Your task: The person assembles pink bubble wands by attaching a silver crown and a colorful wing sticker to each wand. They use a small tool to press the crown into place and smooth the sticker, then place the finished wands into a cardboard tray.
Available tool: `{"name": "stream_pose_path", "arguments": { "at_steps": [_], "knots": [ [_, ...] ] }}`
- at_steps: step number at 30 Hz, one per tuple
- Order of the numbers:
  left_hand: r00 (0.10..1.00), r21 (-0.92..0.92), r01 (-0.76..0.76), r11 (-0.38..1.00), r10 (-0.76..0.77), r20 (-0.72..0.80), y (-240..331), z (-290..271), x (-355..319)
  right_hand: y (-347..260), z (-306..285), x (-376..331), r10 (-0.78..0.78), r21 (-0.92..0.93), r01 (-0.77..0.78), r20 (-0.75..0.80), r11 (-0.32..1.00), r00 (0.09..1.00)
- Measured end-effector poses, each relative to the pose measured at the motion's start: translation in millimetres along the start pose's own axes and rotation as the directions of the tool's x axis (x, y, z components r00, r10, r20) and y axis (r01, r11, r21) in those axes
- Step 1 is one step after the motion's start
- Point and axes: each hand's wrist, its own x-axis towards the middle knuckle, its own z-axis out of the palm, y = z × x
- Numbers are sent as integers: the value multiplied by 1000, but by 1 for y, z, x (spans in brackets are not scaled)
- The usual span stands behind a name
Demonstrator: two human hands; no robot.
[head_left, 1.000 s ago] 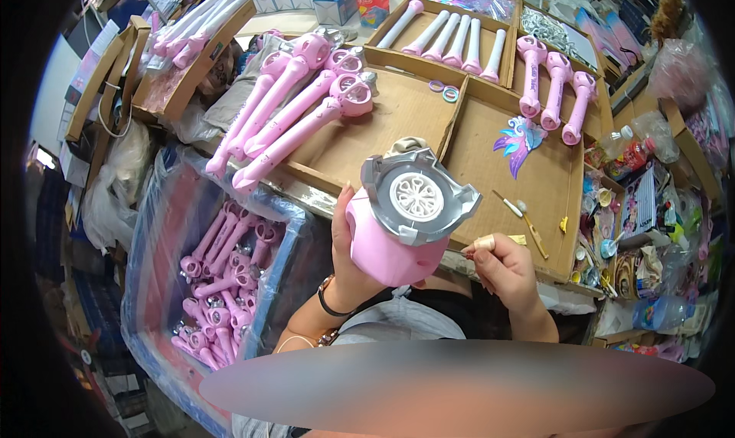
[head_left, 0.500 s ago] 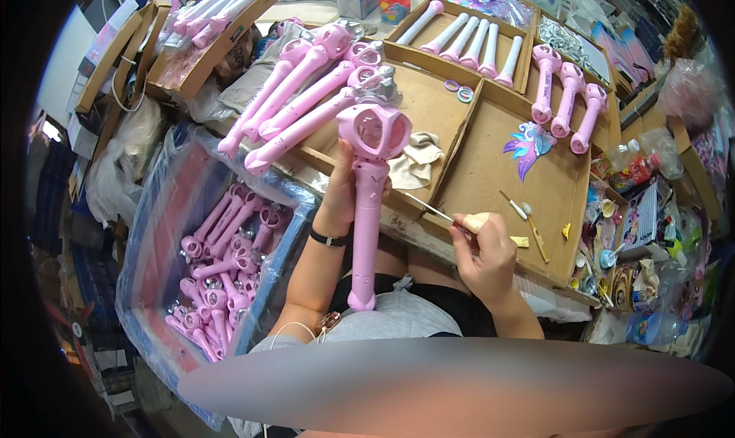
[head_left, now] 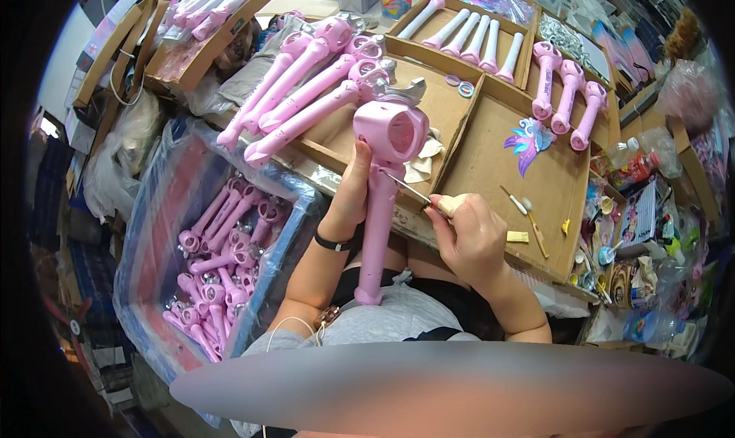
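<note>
My left hand (head_left: 350, 187) is wrapped round the neck of a pink toy wand (head_left: 375, 231), held upright with its knob end at my lap. The wand's ring-shaped head (head_left: 400, 135) is topped by a silvery piece (head_left: 402, 93). In my right hand (head_left: 476, 227) is a thin stick-like tool (head_left: 409, 188), pinched between the fingers; I cannot tell whether it is a brush or a screwdriver. Its tip meets the wand just below the head. A cream-coloured piece (head_left: 452, 204) shows at those fingers; what it is stays unclear.
Several pink wands (head_left: 306, 93) lie at the left of the cardboard tray (head_left: 490, 162). More fill a plastic-lined bin (head_left: 295, 262) on my left. The tray holds a winged ornament (head_left: 528, 143), a yellow-handled brush (head_left: 538, 235), white handles (head_left: 478, 44) and three wands (head_left: 570, 97).
The wand has shifted slightly right and its head has turned. My right hand has moved left and up, bringing the tool's tip from beside the wand onto it.
</note>
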Motion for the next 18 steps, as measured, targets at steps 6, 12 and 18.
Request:
{"name": "stream_pose_path", "arguments": {
  "at_steps": [6, 12, 18],
  "knots": [
    [980, 176, -177, 968, 189, -58, 5, 18, -6, 5, -7, -2, 135, 102, -146, 100, 984, 986],
    [945, 400, -294, 868, 328, -17, 3, 14, -5, 19, 0, -10, 478, 487, -562, 296, 669, 827],
    [898, 474, -385, 792, 440, -6, -4, 15, -10, 31, 9, -22, 355, 388, -429, 250, 816, 901]
  ]
}}
